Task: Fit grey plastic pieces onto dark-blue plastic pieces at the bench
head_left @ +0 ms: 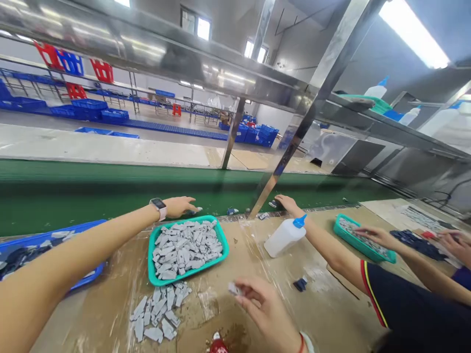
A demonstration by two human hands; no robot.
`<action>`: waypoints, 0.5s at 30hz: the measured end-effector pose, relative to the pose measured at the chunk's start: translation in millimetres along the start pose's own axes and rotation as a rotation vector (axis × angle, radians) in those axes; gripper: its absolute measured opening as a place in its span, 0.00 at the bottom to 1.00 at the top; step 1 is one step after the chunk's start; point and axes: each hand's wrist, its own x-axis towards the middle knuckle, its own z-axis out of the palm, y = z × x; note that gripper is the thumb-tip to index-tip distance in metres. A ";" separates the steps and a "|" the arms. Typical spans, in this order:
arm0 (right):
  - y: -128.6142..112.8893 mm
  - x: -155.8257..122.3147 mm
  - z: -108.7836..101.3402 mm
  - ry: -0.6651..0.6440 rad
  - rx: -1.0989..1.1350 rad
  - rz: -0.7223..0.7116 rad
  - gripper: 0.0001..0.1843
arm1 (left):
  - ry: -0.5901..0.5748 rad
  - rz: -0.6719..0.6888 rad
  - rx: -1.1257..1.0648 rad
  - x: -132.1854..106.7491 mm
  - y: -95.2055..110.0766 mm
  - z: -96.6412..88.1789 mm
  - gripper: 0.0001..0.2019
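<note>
Workshop hall beyond a long green conveyor belt (110, 191), with a stained, tan-covered workbench (253, 260) along its near edge. On that bench, a teal plastic tray (221, 250) heaped with small grey moulded pieces (186, 247), and a looser pile of the same pieces (156, 311) lying directly on the bench, just below the tray's front rim. Right hand (267, 311) low over the bench, to the right of that pile, thumb and fingers closed in a pinch on a single small grey piece (233, 288). Left hand (178, 206), a smartwatch (158, 208) on its wrist, stretched past the tray to the belt's edge, open, fingers loosely spread and slightly curled, fingertips just beside a small bluish-grey scrap (193, 212) on the belt, with no visible hold on it. Right of the tray, a white squeeze bottle (283, 238) with a blue nozzle; left of it, a blue crate (84, 228) holding dark and grey scraps. Farther right, a co-worker's black sleeve (405, 304) with red and yellow trim, that arm's open hand (287, 203) at the belt's edge. Beyond it, a second teal tray (368, 252) of grey pieces under another person's hand (371, 235), and one more hand (454, 245) at the far right edge.
</note>
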 end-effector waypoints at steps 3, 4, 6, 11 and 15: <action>3.1 -58.3 -2.6 0.162 -0.060 0.096 0.13 | -0.097 0.009 0.009 36.6 -3.6 16.6 0.14; 2.0 -73.0 -1.2 0.188 -0.102 0.126 0.13 | -0.102 -0.004 0.013 40.8 -6.5 20.5 0.14; -2.4 -94.4 4.7 0.228 -0.192 0.181 0.12 | -0.084 -0.061 0.025 39.2 -13.2 25.0 0.14; -10.6 -114.8 22.4 0.221 -0.294 0.201 0.13 | 0.090 -0.306 0.049 -0.7 -10.9 15.9 0.32; -9.0 -116.4 26.5 0.132 -0.280 0.189 0.17 | 0.313 -0.491 0.049 -57.7 17.5 -4.8 0.41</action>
